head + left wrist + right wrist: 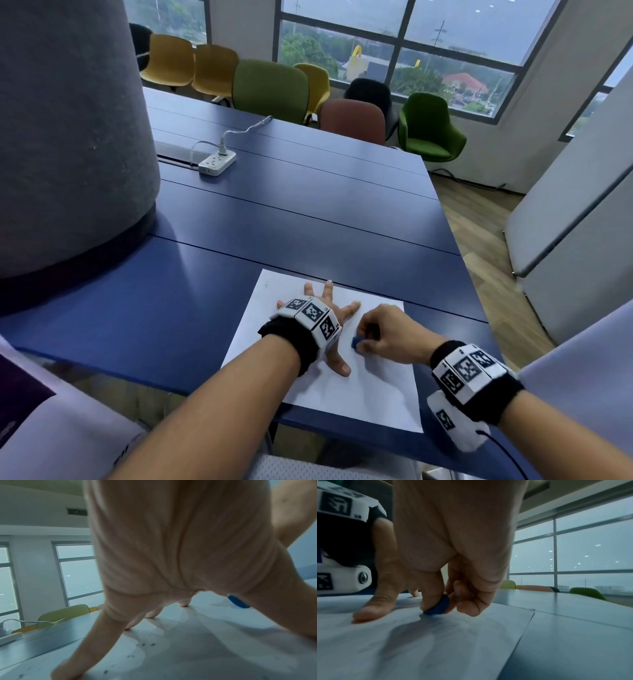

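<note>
The small dark blue eraser [356, 342] is a short, thick piece with a rounded edge. In the right wrist view it [438, 606] stands tilted, and its lower edge touches the white sheet of paper [376, 387]. This sheet lies flat on the dark blue table [274, 222], at the 6 o'clock side of it, near the front edge. In the left wrist view, small dark specks [147, 644] are scattered on the paper.

The left hand [342, 317] lies palm down on the sheet. Its fingers are straight and spread wide apart, the fingertips [150, 615] press on the paper, and it holds nothing. The palm [180, 540] is raised a little above the sheet. The eraser is at about 5 o'clock from the middle of this hand, in the gap between its index finger and thumb, and it touches neither of them.

The right hand [387, 334] is at 3 o'clock from the eraser. Its thumb and curled fingers [431, 595] are clamped on the eraser in a pinch, and the knuckles point down to the paper. The forearm comes in from 4 o'clock.
</note>
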Available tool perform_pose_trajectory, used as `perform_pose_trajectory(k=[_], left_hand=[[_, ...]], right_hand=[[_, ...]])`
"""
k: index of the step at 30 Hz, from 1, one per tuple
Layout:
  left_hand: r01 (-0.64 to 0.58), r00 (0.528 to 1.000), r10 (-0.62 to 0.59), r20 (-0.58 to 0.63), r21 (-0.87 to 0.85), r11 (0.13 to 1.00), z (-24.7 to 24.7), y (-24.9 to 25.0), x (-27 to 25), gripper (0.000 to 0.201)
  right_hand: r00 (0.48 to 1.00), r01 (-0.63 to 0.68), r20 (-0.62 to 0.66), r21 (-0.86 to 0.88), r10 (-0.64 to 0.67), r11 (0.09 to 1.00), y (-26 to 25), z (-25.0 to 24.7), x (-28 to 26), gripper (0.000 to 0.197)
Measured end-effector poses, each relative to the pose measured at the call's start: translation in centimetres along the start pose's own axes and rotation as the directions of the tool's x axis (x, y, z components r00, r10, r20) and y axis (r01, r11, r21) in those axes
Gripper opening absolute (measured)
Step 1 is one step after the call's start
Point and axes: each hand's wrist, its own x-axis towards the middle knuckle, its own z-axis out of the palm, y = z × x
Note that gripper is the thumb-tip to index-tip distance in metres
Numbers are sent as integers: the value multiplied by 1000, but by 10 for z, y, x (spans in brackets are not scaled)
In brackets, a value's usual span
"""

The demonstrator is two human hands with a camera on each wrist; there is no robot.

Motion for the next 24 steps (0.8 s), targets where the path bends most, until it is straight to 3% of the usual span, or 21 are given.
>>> perform_pose_trajectory(k=[2, 7, 12, 18, 24], left_hand=[[0, 1000, 0, -5, 2, 1000, 0, 0, 0, 137], [4, 1000, -4, 0, -19, 1000, -1, 1, -1, 137], [5, 1000, -5, -1, 2, 1000, 0, 0, 1, 138], [10, 1000, -10, 8, -18, 1000, 0, 1, 0, 138], [-6, 1000, 5, -15, -14, 1000, 2, -2, 2, 137]], right_hand=[[1000, 12, -17, -51, -13, 999, -1, -5, 6, 9], [976, -129, -189, -88, 111, 988, 14, -13, 26, 10], [1000, 5, 27, -88, -3, 996, -1, -6, 12, 13], [985, -105, -152, -156, 81, 982, 11, -21, 31, 14], [997, 69, 54, -120, -63, 990, 0, -14, 19, 7]])
